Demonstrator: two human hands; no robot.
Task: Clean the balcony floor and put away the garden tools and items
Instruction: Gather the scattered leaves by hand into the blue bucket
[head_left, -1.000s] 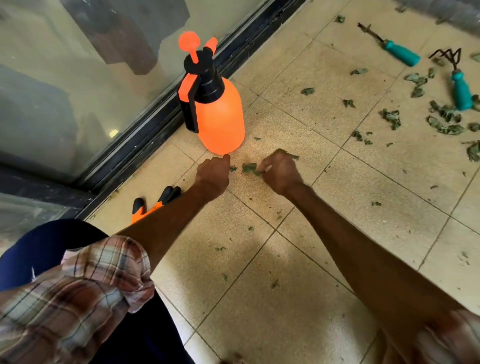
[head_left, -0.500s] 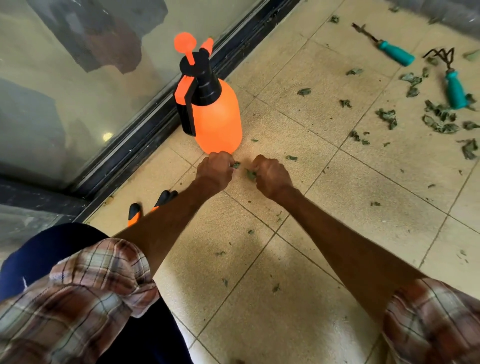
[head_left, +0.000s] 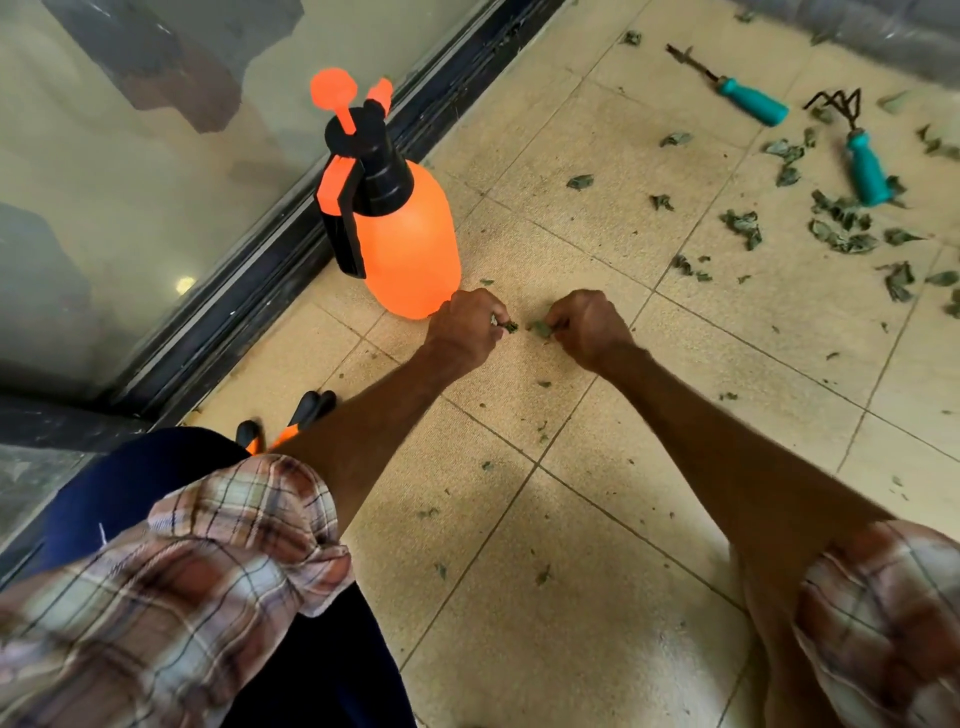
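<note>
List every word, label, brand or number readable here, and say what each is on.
None: no text is readable in this view.
The orange plastic pressure sprayer with black pump head shows no label on its visible side.
The teal-handled metal weeder and the teal-handled metal claw rake show no markings.

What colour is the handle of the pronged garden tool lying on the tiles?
Teal. The handle shows best in the head view, the only one.

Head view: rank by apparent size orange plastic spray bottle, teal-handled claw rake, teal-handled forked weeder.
1. Orange plastic spray bottle.
2-3. Teal-handled claw rake and teal-handled forked weeder: look alike, both farther away, so unranked.
</note>
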